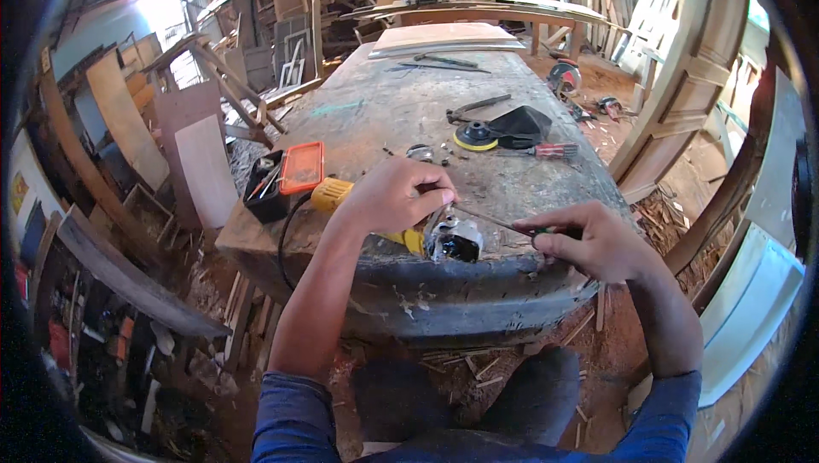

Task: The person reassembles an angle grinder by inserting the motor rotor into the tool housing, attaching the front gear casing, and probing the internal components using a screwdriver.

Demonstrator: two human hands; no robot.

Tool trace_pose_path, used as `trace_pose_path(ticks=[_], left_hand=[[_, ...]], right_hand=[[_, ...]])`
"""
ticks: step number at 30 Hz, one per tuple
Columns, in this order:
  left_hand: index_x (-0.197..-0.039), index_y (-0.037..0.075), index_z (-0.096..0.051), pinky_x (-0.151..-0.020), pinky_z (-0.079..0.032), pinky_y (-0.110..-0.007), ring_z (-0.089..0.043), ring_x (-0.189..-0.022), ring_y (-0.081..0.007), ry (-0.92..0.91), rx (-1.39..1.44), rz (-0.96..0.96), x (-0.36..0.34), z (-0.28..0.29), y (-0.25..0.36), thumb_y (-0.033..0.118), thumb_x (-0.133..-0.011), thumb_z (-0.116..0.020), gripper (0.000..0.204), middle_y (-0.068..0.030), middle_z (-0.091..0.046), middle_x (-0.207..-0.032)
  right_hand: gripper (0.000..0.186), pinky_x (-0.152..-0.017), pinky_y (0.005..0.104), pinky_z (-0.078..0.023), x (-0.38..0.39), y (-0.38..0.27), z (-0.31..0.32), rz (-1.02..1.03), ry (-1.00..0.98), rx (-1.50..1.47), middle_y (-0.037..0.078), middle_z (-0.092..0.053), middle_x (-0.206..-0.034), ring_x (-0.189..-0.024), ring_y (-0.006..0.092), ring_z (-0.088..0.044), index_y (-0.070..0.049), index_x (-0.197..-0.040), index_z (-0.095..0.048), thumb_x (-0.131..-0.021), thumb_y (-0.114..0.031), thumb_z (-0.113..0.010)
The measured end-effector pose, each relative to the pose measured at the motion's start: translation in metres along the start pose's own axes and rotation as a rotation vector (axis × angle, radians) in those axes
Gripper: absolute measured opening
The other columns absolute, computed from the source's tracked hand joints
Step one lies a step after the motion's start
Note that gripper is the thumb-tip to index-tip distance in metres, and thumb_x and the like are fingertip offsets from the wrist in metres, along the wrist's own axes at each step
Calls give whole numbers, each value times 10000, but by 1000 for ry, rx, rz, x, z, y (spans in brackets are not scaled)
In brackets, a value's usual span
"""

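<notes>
A yellow power tool (332, 195) lies near the front edge of the workbench, its silvery metal head (461, 231) opened and showing a dark, greasy inside. My right hand (589, 240) grips a screwdriver (490, 217) by its handle, the thin shaft pointing left above the metal head. My left hand (399, 194) is over the tool's body, thumb and finger pinched together at the tip of the shaft. What sits between those fingertips is too small to make out. The middle of the yellow body is partly hidden behind my left hand.
On the worn workbench (367, 105) lie a sander pad (475, 136), a black bag-like piece (520, 126), a red-handled brush (554, 151), pincers (478, 108) and small loose parts. An orange-lidded box (302, 166) stands at the left edge. Boards and a wooden door (691, 79) surround the bench.
</notes>
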State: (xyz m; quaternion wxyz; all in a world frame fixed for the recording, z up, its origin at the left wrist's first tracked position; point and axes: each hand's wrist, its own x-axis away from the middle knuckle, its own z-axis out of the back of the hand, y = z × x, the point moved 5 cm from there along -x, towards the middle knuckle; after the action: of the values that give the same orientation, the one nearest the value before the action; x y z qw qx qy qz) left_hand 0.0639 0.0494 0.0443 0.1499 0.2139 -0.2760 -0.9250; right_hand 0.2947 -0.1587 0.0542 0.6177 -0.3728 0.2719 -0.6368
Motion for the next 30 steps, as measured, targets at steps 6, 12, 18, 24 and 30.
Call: trace_pose_path(ticks=[6, 12, 18, 24, 30], left_hand=[[-1135, 15, -844, -857, -593, -333, -756, -914, -117, 14, 56, 109, 1, -2, -3, 244, -1090, -759, 248, -71, -856, -986], [-1097, 26, -838, -840, -591, -342, -764, -901, -122, 29, -51, 31, 1, 3, 17, 239, -1069, -785, 221, -52, -840, -959], [-1094, 62, -840, -854, -590, -370, -782, -888, -194, 47, 26, 14, 3, -1, 0, 270, -1065, -750, 228, -69, -839, -953], [-1116, 16, -834, -964, -572, -335, -751, -1034, -146, 7, 147, 116, 2, 0, -5, 201, -1092, -714, 221, -73, -839, -1084], [-1154, 8, -835, -996, -552, -345, -738, -1048, -159, 1, 195, 57, 3, 0, -7, 210, -1100, -660, 273, -72, -829, -1083]], right_hand=[[566, -828, 422, -600, 16, -15, -2, 432, 240, 602, 111, -818, -1103, -1016, 304, -794, -207, -1594, -697, -1039, -233, -804], [533, -779, 479, -591, 17, -13, -16, 493, 288, 864, 119, -789, -1007, -938, 335, -778, -233, -1540, -746, -1012, -240, -817], [554, -635, 302, -587, -12, 0, 11, 38, -124, -91, 15, -754, -907, -766, 112, -714, -110, -1604, -687, -1109, -344, -775], [560, -936, 514, -629, 3, 2, 9, 460, 217, 395, 153, -800, -1171, -1029, 437, -770, -72, -1401, -746, -887, -255, -873], [546, -845, 500, -611, 23, 3, -12, 551, 478, 798, 152, -751, -1083, -1029, 406, -746, -73, -1430, -716, -931, -227, -876]])
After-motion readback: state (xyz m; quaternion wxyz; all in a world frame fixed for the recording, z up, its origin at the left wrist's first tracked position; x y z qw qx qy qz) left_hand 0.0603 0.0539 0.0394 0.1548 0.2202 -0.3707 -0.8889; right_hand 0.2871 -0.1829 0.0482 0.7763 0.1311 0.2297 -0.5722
